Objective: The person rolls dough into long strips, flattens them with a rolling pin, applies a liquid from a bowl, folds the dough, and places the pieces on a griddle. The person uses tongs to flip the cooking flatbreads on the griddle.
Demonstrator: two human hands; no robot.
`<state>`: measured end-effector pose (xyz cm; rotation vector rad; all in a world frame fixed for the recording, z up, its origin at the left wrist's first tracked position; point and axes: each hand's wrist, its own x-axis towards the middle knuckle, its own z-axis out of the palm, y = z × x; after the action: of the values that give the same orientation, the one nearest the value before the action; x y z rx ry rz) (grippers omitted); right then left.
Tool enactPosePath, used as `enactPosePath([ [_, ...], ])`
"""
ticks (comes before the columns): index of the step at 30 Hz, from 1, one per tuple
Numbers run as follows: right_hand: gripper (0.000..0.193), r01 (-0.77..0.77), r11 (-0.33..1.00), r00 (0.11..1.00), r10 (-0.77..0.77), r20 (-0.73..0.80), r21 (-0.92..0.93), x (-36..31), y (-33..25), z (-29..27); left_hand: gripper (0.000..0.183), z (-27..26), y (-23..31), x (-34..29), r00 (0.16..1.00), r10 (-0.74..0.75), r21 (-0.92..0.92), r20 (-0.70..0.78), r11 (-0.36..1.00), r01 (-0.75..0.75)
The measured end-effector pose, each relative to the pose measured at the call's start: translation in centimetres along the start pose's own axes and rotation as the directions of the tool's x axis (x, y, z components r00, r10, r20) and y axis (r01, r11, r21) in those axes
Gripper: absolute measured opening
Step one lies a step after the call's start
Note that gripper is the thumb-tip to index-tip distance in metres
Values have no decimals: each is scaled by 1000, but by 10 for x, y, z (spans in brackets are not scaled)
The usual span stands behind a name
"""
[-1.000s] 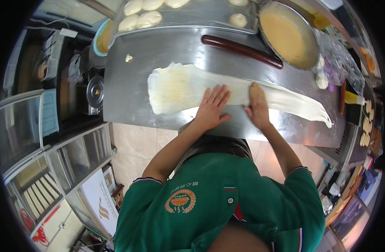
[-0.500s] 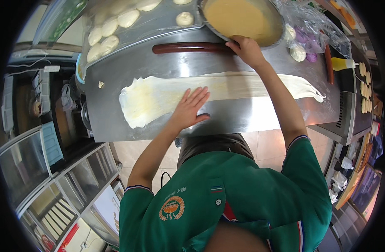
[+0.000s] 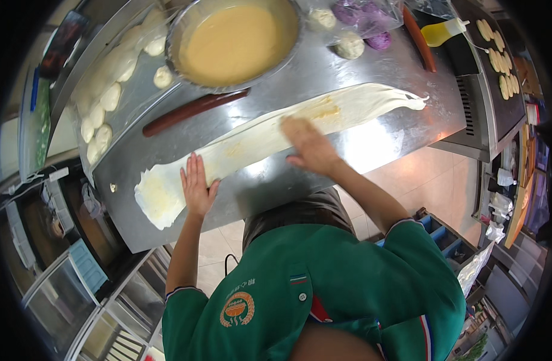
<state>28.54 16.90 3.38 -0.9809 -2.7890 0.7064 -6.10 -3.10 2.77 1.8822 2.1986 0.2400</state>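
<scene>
A long, thin sheet of dough (image 3: 246, 150) stretches across the steel table (image 3: 258, 198), its left end ragged and its right end gathered into thin strands. My left hand (image 3: 198, 188) lies flat on it toward the left end, fingers extended. On its middle-right part rests my right hand (image 3: 310, 145), open and palm down, with blurred fingertips. Beside that hand, pale yellow paste (image 3: 325, 111) is smeared on the dough. Behind the sheet lies a dark brown rolling pin (image 3: 192, 112). A metal bowl (image 3: 295, 45) of the same-coloured batter stands just beyond the pin.
Several dough balls (image 3: 110, 96) sit under plastic film at the far left. White and purple dough balls (image 3: 379, 41) lie partly under plastic at the back. To the right are a second rolling pin (image 3: 419, 39), a yellow squeeze bottle (image 3: 441, 33) and a griddle (image 3: 514, 105) with several flat cakes.
My right hand has come from the bowl's near rim down onto the dough, where paste now shows. My left hand lies nearer the sheet's left end. The whole view has turned.
</scene>
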Motion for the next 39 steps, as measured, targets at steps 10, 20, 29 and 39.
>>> enactPosePath([
  [10,87,-510,845,765,359,-535,-163,-39,118,-64,88,2,0,2,1000,21,19,-19,1000,-20],
  [20,36,-291,51,925,269,267,955,45,40,9,86,1,-8,0,999,28,-62,-44,998,-31],
  [29,88,-218,976,923,206,-324,1,51,-108,99,87,3,-18,-4,992,109,-120,-69,986,-117],
  [39,96,-118,978,989,100,-110,-173,14,3,2,88,2,-21,-15,994,108,-60,-25,992,-109],
])
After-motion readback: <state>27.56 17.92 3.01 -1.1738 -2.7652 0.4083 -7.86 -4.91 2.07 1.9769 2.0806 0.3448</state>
